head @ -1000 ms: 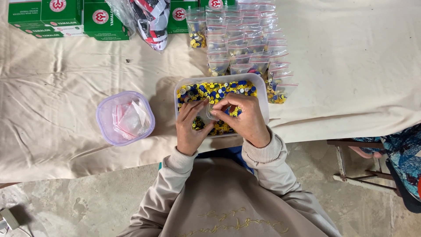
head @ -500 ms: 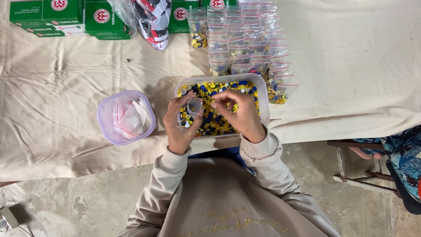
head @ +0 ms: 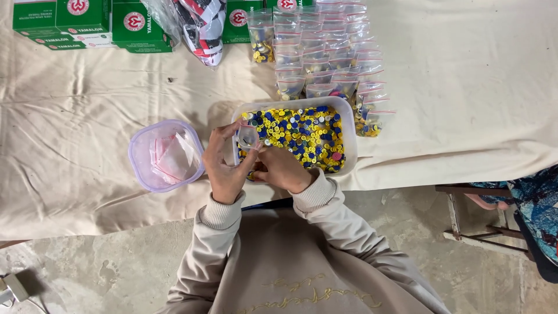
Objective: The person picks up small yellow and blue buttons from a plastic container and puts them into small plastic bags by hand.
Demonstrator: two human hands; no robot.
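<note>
A white rectangular tray (head: 349,119) full of small yellow, blue and other coloured buttons (head: 308,134) sits on the cloth-covered table. My left hand (head: 224,166) holds a small clear zip bag (head: 248,136) upright over the tray's left end. My right hand (head: 285,168) rests at the tray's near left corner, fingers curled down among the buttons just below the bag. Whether it holds any buttons is hidden.
A lilac plastic tub (head: 139,166) with empty small bags stands left of the tray. Rows of filled small bags (head: 325,58) lie behind the tray. Green boxes (head: 93,23) and a plastic-wrapped bundle (head: 197,26) line the far edge. Another person's patterned clothing (head: 535,203) shows at the right.
My left hand has lifted the small bag up and to the left. My right hand has come down from the tray's middle to its near left corner.
</note>
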